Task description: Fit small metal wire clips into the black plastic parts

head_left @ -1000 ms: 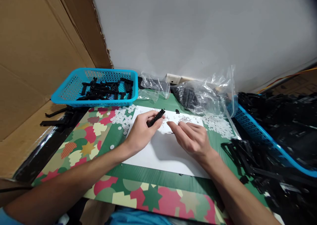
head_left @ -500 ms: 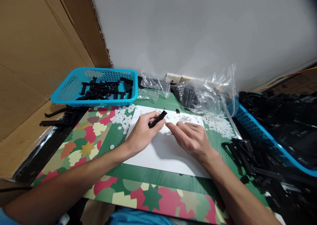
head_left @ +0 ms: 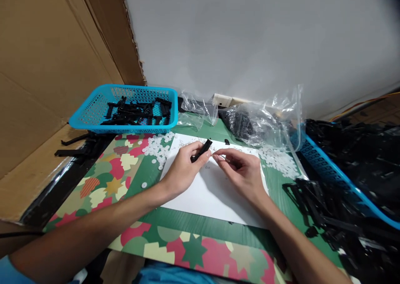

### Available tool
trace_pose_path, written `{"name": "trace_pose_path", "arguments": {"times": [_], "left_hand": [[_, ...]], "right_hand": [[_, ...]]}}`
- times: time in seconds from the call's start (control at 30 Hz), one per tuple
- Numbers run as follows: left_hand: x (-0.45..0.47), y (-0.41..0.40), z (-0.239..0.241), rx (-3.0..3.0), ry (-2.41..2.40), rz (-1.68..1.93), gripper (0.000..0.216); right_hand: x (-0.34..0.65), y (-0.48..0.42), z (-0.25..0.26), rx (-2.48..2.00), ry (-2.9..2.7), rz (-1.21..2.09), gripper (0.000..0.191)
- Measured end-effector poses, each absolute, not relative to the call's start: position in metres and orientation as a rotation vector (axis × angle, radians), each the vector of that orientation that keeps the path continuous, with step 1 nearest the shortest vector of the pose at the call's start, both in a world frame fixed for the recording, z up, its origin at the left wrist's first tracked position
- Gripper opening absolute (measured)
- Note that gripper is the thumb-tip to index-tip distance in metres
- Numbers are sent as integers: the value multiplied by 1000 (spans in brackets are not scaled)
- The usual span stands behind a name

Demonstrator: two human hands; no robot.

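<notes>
One big white sheet [head_left: 200, 194] lies in the middle. Far left sits a blue basket [head_left: 125, 129] of black parts. Over the sheet, the left hand [head_left: 183, 167] is curled tight around a black piece [head_left: 205, 147]. Just right of it, the right hand [head_left: 245, 173] pinches a thin stick [head_left: 224, 157], hard to see. Little white discs [head_left: 159, 150] lie left and right.

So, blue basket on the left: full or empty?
Neither: black parts lie in the basket, but bare mesh shows at its left end.
</notes>
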State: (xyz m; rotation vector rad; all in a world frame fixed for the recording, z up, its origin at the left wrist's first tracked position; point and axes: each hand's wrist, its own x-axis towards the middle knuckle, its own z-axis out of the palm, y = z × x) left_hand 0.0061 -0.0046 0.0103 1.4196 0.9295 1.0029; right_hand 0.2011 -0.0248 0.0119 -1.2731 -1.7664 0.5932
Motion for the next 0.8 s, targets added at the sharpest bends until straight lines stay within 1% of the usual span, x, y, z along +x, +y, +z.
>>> {"name": "trace_pose_path", "arguments": {"times": [0.23, 0.33, 0.47, 0.63, 0.8], "left_hand": [[6, -6, 8, 1490, 933, 1001, 25], [6, -8, 8, 1412, 964, 962, 22], [6, -10, 9, 1149, 913, 810, 36], [8, -13, 3, 1199, 842, 772, 24], [7, -14, 4, 1296, 841, 779, 20]], "right_hand": [[195, -27, 18, -1296, -1658, 724, 16], [201, -25, 21, -1322, -1630, 696, 17], [218, -20, 26, -1380, -1624, 602, 18], [233, -12, 27, -1430, -1676, 632, 18], [234, -9, 25, -1507, -1732, 703, 18]]}}
